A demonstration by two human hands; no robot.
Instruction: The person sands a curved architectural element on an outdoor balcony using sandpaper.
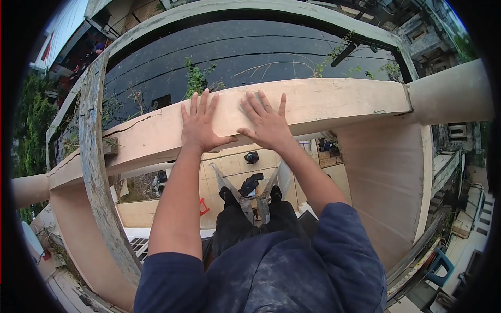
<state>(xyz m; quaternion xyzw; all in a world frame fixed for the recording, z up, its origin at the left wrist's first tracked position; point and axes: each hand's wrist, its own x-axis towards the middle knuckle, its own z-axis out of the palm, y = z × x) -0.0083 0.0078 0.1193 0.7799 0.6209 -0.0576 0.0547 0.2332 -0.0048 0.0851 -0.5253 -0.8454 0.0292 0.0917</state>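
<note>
Palm down on top of a peach-painted concrete beam (pixel 334 96), my left hand (pixel 200 122) rests with its fingers spread. Beside it my right hand (pixel 266 120) lies on the same beam, fingers apart and thumb pointing toward the left thumb. Neither hand holds anything. Under me are the two sides of a ladder (pixel 229 182), with my dark shoes (pixel 275 194) on it. A long crack (pixel 128 127) runs along the left part of the beam.
A weathered wooden plank (pixel 94 141) crosses the beam at left. Behind the beam lies a dark grey surface (pixel 250 44) with weeds (pixel 195 78). Far below are floor tiles (pixel 240 163), a red object (pixel 204 207) and, at right, a blue chair (pixel 441 266).
</note>
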